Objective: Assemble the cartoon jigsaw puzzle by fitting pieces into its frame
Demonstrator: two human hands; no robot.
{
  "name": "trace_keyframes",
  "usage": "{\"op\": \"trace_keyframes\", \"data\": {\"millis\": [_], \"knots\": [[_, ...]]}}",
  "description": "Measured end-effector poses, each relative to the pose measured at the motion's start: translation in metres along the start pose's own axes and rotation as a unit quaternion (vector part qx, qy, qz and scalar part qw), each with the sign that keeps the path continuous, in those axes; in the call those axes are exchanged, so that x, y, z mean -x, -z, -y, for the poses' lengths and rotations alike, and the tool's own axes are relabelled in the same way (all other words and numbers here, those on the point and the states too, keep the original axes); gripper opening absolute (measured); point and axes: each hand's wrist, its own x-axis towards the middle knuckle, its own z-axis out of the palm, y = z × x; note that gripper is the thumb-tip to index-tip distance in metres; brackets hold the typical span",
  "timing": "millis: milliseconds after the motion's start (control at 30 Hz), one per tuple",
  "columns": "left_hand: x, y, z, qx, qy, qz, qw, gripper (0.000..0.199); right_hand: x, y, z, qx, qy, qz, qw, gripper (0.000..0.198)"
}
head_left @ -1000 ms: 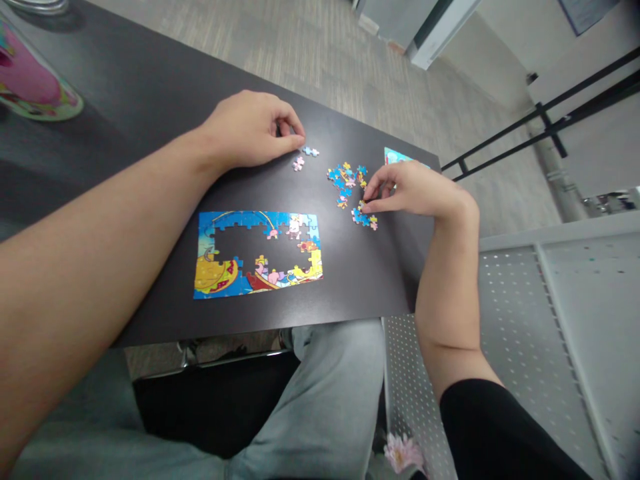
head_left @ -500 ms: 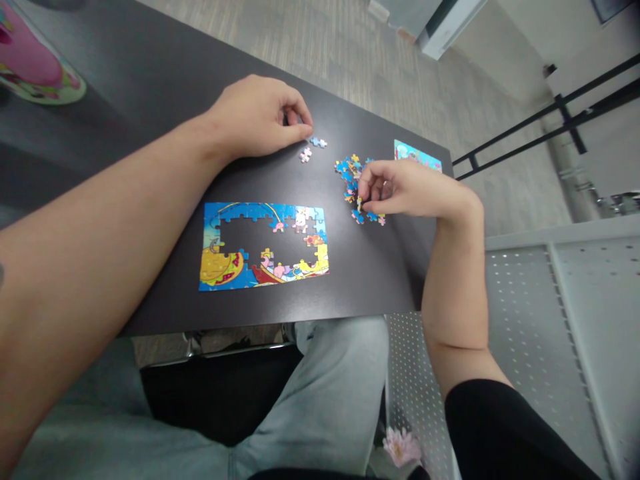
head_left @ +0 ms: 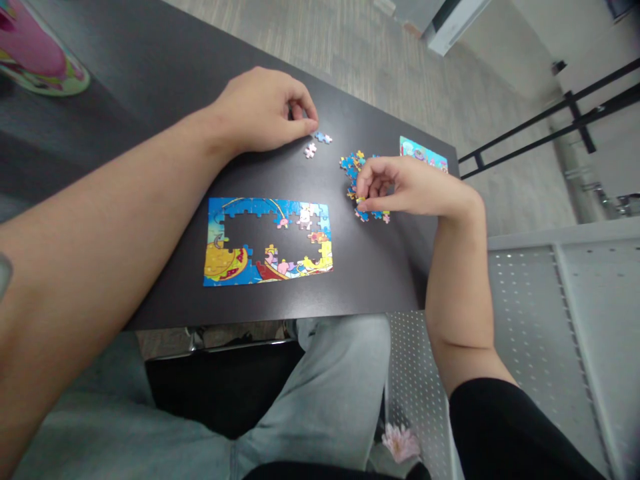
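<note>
On the dark table lies a partly filled jigsaw puzzle (head_left: 225,263), its border joined around an open middle. My left hand (head_left: 273,110) rests beyond it with thumb and forefinger closed. Those fingertips meet the edge of a pale blue and pink puzzle piece (head_left: 324,138); whether they grip anything is hidden. Close by lies a pale pink piece (head_left: 311,151). Over a heap of loose puzzle pieces (head_left: 349,167), my right hand (head_left: 395,185) pinches a small yellowish puzzle piece (head_left: 361,199). The hand covers part of the heap.
A light blue picture card (head_left: 424,153) lies near the table's right end, partly behind my right hand. A pink, colourful container (head_left: 43,50) stands at the far left. White perforated metal panels (head_left: 525,320) are to the right of the table.
The whole view has shifted slightly. My right hand remains at the heap, its pinched piece now lower and less visible. My left hand stays beside the same pale pieces.
</note>
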Motion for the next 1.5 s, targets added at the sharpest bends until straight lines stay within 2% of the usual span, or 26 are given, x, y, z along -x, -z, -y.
{"op": "trace_keyframes", "data": {"millis": [133, 267, 333, 433, 633, 867, 1067, 1200, 1267, 1333, 1400, 1500], "knots": [[0.002, 0.001, -0.004, -0.005, 0.0, -0.006, 1.0, 0.042, -0.002, -0.015, 0.017, -0.088, 0.056, -0.01, 0.994, 0.049], [0.001, 0.001, -0.004, -0.019, -0.005, 0.0, 1.0, 0.042, -0.007, -0.038, 0.037, -0.121, 0.112, 0.061, 0.984, 0.031], [0.001, 0.0, -0.004, -0.021, -0.011, 0.0, 1.0, 0.043, -0.009, -0.047, 0.043, -0.116, 0.12, 0.101, 0.981, 0.026], [0.001, -0.001, -0.006, -0.018, -0.011, -0.003, 1.0, 0.045, -0.011, -0.056, 0.046, -0.099, 0.101, 0.12, 0.983, 0.024], [0.004, 0.001, -0.013, -0.021, 0.0, 0.001, 1.0, 0.046, -0.014, -0.062, 0.047, -0.068, 0.088, 0.13, 0.985, 0.022], [0.003, 0.001, -0.013, -0.022, 0.001, -0.003, 1.0, 0.046, -0.018, -0.063, 0.043, -0.002, 0.133, 0.119, 0.984, 0.019], [0.003, -0.001, -0.012, -0.02, 0.001, -0.013, 1.0, 0.044, -0.022, -0.064, 0.038, 0.042, 0.199, 0.087, 0.975, 0.028], [0.002, -0.003, -0.011, -0.022, 0.003, -0.019, 1.0, 0.038, -0.023, -0.065, 0.035, 0.019, 0.22, 0.081, 0.972, 0.029], [0.002, -0.003, -0.009, -0.016, 0.005, -0.02, 1.0, 0.036, -0.022, -0.062, 0.033, -0.015, 0.209, 0.061, 0.976, 0.036], [0.001, -0.003, -0.007, -0.006, 0.005, -0.024, 1.0, 0.032, -0.02, -0.054, 0.03, -0.037, 0.177, 0.0, 0.983, 0.048], [0.001, -0.003, -0.004, 0.007, 0.001, -0.023, 1.0, 0.027, -0.017, -0.041, 0.024, -0.03, 0.135, -0.1, 0.985, 0.058], [0.0, -0.001, 0.002, 0.014, -0.01, -0.008, 1.0, 0.026, -0.01, -0.013, 0.008, 0.041, 0.079, -0.25, 0.964, 0.054]]}}
